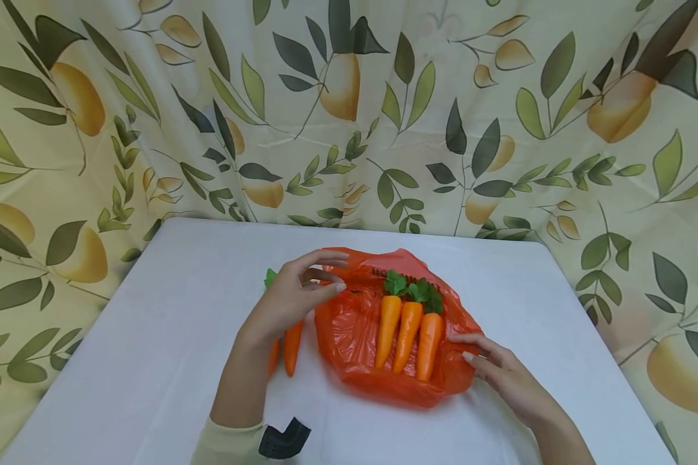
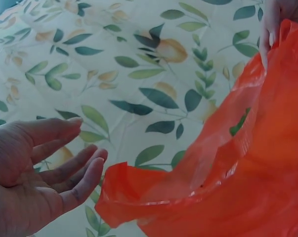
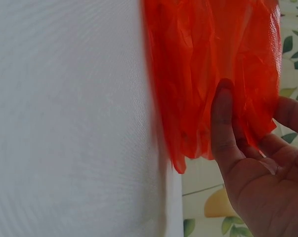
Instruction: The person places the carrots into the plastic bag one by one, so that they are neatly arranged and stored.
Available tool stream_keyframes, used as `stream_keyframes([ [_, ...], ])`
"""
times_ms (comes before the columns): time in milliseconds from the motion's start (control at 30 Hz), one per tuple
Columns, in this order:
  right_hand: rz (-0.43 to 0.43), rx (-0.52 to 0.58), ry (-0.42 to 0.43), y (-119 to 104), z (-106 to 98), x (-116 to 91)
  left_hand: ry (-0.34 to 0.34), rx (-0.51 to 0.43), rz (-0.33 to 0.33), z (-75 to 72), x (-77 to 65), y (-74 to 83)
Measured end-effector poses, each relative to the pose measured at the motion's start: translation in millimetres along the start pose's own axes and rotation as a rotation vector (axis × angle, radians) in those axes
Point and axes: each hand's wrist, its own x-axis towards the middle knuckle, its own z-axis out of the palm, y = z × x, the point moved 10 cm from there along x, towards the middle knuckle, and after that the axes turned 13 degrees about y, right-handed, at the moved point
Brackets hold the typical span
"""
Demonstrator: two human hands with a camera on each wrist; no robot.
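A red plastic bag (image 1: 355, 323) lies on the table with its mouth spread wide. Three orange carrots (image 1: 410, 336) with green leafy tops rest inside it, side by side. My right hand (image 1: 500, 368) grips the bag's right rim, thumb on one side and fingers on the other; the right wrist view shows the thumb pressed against the red film (image 3: 193, 74). Beside the bag's left edge, my left hand (image 1: 293, 294) hovers with relaxed, slightly bent fingers and nothing in them. Carrots (image 1: 291, 349) to the left of the bag are partly hidden behind the left hand and forearm.
The white table (image 1: 180, 323) extends around the bag on all sides. Behind it hangs a curtain (image 1: 349, 129) printed with leaves and fruit. A black strap piece (image 1: 285, 439) sits at the left sleeve (image 1: 227, 444).
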Motion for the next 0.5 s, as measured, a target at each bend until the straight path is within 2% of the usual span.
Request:
stream_keyframes([
  [267, -0.013, 0.003, -0.001, -0.5, -0.3, 0.4, 0.045, 0.040, -0.009, -23.2, -2.3, -12.4],
  [500, 0.006, 0.006, -0.001, 0.4, 0.3, -0.1, 0.119, 0.090, -0.057, -65.8, -8.9, -36.6],
])
